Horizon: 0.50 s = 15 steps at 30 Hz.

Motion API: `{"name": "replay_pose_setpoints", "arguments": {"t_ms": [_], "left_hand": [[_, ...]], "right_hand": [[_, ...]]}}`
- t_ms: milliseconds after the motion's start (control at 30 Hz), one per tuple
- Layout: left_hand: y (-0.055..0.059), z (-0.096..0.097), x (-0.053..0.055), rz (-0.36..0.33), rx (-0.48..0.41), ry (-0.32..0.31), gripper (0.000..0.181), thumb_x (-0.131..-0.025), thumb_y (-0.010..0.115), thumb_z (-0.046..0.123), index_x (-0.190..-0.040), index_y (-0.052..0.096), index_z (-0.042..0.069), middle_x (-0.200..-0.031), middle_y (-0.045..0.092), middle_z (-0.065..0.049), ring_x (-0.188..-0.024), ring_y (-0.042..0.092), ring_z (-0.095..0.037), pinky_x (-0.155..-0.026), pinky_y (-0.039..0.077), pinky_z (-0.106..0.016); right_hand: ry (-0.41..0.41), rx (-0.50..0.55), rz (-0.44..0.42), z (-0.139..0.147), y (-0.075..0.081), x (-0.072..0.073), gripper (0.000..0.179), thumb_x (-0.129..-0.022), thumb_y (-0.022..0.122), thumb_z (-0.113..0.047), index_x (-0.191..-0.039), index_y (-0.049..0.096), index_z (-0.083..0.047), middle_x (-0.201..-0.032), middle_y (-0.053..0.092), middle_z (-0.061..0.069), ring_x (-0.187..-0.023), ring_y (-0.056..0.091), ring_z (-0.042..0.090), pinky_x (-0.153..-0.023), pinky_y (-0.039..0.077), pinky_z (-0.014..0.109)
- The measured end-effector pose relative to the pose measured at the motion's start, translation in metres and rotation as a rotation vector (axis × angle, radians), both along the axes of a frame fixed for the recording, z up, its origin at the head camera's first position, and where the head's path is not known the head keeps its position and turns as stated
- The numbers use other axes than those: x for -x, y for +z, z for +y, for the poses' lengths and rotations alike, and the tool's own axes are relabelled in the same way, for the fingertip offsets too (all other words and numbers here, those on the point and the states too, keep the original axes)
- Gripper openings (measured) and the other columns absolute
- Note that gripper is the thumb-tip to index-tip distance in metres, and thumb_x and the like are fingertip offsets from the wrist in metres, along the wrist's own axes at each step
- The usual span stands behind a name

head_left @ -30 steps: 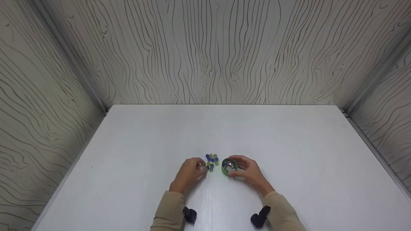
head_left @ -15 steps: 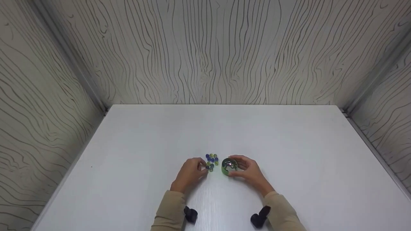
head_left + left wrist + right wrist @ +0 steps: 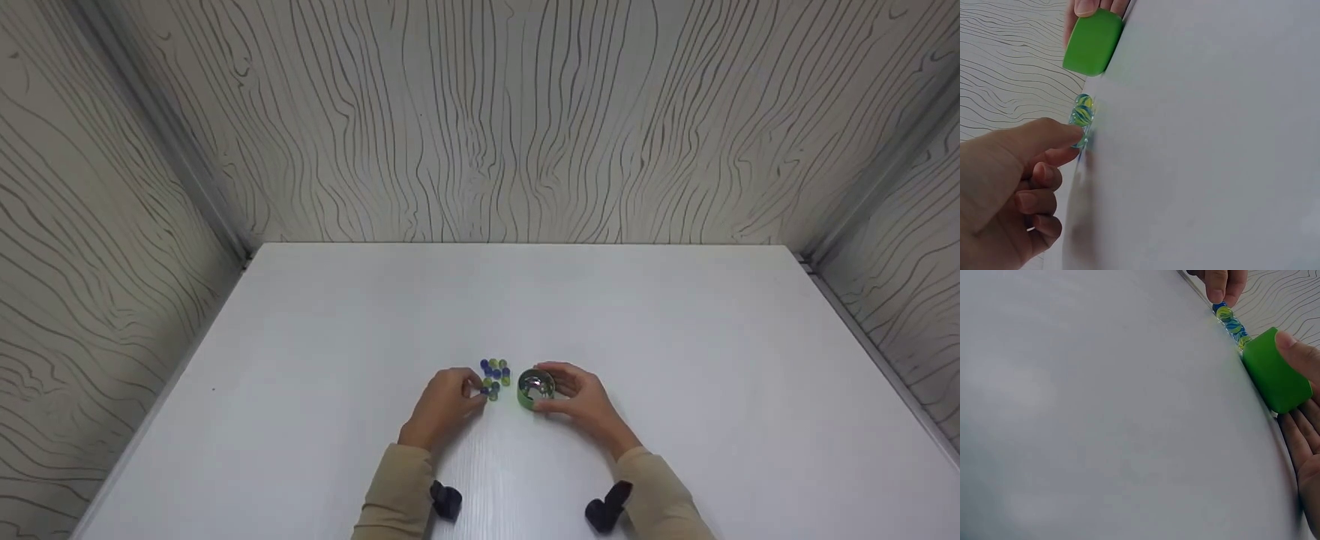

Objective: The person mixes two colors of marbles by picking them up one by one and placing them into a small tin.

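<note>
Several glass marbles [image 3: 496,373], blue and yellow-green, lie in a close cluster on the white table. At the cluster's near left side, my left hand [image 3: 446,405] pinches a blue marble [image 3: 1219,306] between thumb and forefinger; its other fingers are curled in, as the left wrist view shows. Just right of the marbles stands a small green bowl [image 3: 1093,42] with a shiny silver inside. My right hand [image 3: 577,397] grips this bowl from the right, thumb on the near side and fingers round the far side. In the right wrist view the bowl hides part of that hand's fingers.
The white table [image 3: 360,315] reaches back to a wall [image 3: 480,120] with a wood-grain pattern. Similar side panels stand left and right. A dark wrist camera [image 3: 446,501] juts inward from the left sleeve, another camera [image 3: 606,510] from the right.
My left fingertips have shifted very slightly at the cluster's near left marble. The right hand and the bowl stay where they were.
</note>
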State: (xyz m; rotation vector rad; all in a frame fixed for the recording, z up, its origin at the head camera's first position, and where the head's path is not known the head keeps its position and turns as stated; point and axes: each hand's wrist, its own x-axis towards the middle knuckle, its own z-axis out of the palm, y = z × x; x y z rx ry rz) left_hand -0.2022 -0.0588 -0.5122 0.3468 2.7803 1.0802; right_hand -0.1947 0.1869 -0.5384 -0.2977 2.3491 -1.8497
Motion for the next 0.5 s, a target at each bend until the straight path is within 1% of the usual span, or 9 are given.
{"name": "replay_pose_setpoints", "arguments": {"t_ms": [300, 500], "left_hand": [[0.0013, -0.0004, -0.0011, -0.014, 0.002, 0.01, 0.016, -0.086, 0.067, 0.014, -0.098, 0.07, 0.005, -0.075, 0.056, 0.001, -0.068, 0.047, -0.01, -0.062, 0.038, -0.023], [0.0002, 0.0001, -0.0008, -0.025, 0.005, 0.016, 0.015, -0.085, 0.067, 0.014, -0.097, 0.07, 0.006, -0.075, 0.055, 0.001, -0.068, 0.047, -0.01, -0.061, 0.038, -0.024]], "right_hand": [[-0.004, -0.02, 0.009, -0.0006, 0.0003, 0.0007, 0.067, -0.072, 0.083, -0.017, -0.13, 0.055, 0.002, -0.134, 0.057, 0.024, -0.129, 0.053, 0.039, -0.105, 0.046, 0.033], [-0.014, -0.038, 0.006, -0.0007, 0.0002, -0.0002, 0.066, -0.072, 0.083, -0.018, -0.129, 0.056, 0.0, -0.133, 0.059, 0.022, -0.127, 0.055, 0.036, -0.104, 0.046, 0.031]]}}
